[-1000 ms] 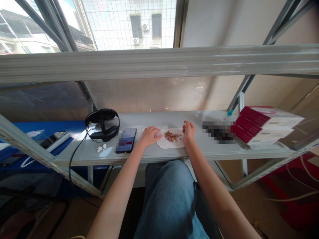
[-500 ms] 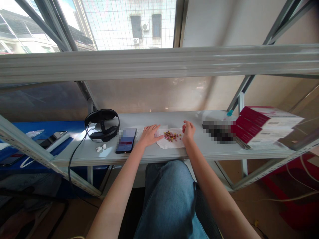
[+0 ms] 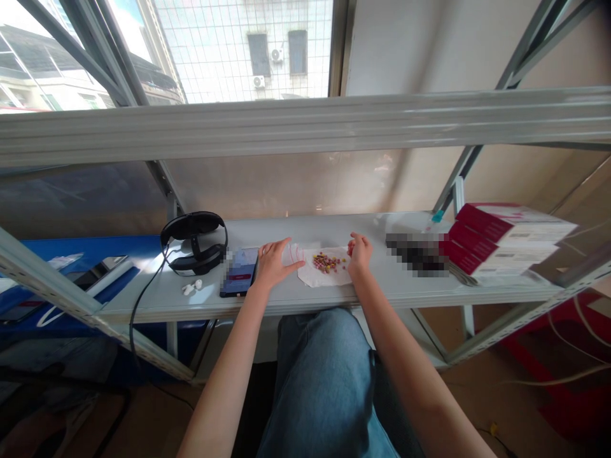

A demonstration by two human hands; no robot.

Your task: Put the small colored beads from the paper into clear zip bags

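Note:
My left hand is open, thumb spread from the fingers, over the right edge of a dark-framed phone. Between thumb and fingers shows a clear plastic piece with red lines; whether the hand touches it I cannot tell. Small red, yellow and dark beads or sweets lie heaped on a white sheet of paper. At the paper's right edge my right hand is closed, fingers curled. A bit of red shows at its fingertips, but what it holds is too small to make out.
Black headphones with a cable and white earbuds lie left on the shelf. Red-and-white boxes are stacked at the right, beside a blurred dark object. A metal beam crosses above.
My left hand has moved left, off the paper's edge toward the phone, and its thumb and fingers have spread wider. My right hand stays closed in nearly the same place.

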